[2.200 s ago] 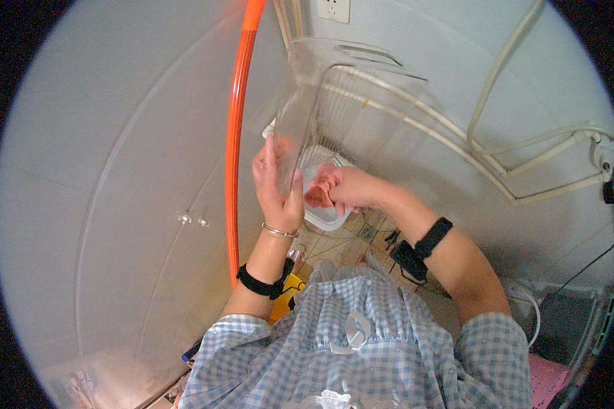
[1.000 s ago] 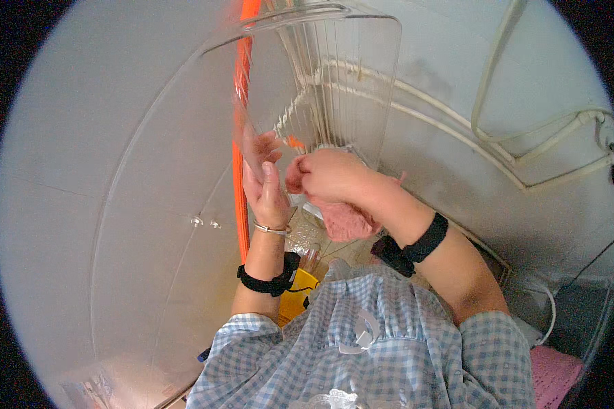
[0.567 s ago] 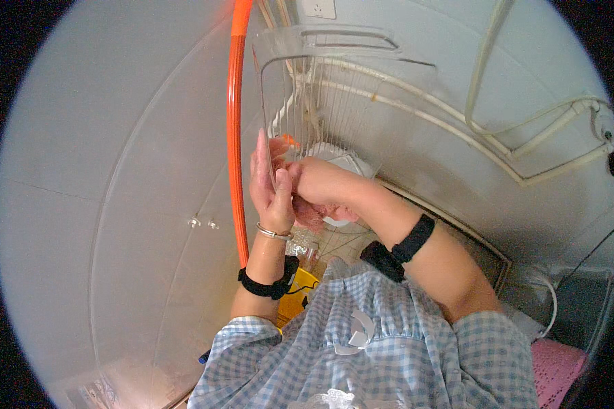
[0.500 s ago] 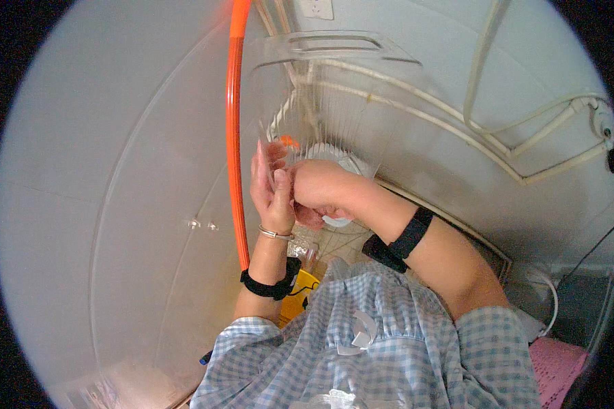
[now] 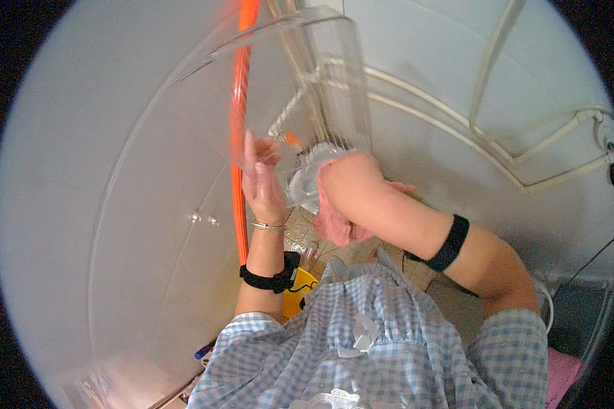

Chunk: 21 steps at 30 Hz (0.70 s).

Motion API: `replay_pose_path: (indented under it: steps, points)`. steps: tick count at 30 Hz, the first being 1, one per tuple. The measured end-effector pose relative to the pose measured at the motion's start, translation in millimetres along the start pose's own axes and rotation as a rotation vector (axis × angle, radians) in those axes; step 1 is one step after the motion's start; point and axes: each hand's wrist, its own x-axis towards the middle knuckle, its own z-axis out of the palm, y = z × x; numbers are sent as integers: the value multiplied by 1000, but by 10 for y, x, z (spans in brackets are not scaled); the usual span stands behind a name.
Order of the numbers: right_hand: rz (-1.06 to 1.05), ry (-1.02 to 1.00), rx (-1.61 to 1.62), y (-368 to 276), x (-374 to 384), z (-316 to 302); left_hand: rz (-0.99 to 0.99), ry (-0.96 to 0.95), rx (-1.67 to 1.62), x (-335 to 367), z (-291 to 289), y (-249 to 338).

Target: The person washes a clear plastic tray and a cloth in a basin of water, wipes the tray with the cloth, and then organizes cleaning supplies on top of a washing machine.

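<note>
A large see-through plastic piece (image 5: 300, 61), with a raised rim and a ribbed side, is tilted up in front of me; whether it is a drawer or a panel I cannot tell. My left hand (image 5: 261, 180) grips its near left edge, thumb on the near side and fingers seen through the plastic. Bunched in my right hand (image 5: 351, 174) is a pink cloth (image 5: 338, 228), hanging below the wrist. That hand is bent inward at the plastic's lower right part, its fingers mostly hidden behind the wrist.
An orange pole (image 5: 237, 177) stands upright behind my left hand. Cream pipes (image 5: 450, 150) run along the wall at right. A white round object (image 5: 308, 170) lies below the plastic. Near my left forearm is a yellow container (image 5: 305, 281). Pink material (image 5: 563, 375) shows at lower right.
The plastic piece has turned and tipped to the left. My right hand has moved right, away from my left hand, and the pink cloth now shows. My left hand rose slightly.
</note>
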Motion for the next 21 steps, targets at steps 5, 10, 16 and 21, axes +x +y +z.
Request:
replay_pose_path:
  steps: [5, 10, 16, 21]
  points:
    - [-71, 509, 529, 74, -397, 218, -7, 8, -7, 18, 33, -35]
    - [90, 131, 1896, 319, -483, 644, -14, 91, -113, 38, 56, -45]
    - [193, 253, 1799, 267, -376, 776, -50, 191, -219, -104, 345, -204]
    - [222, 458, 1732, 218, -160, 742, -140, 102, 24, -381, 587, -166]
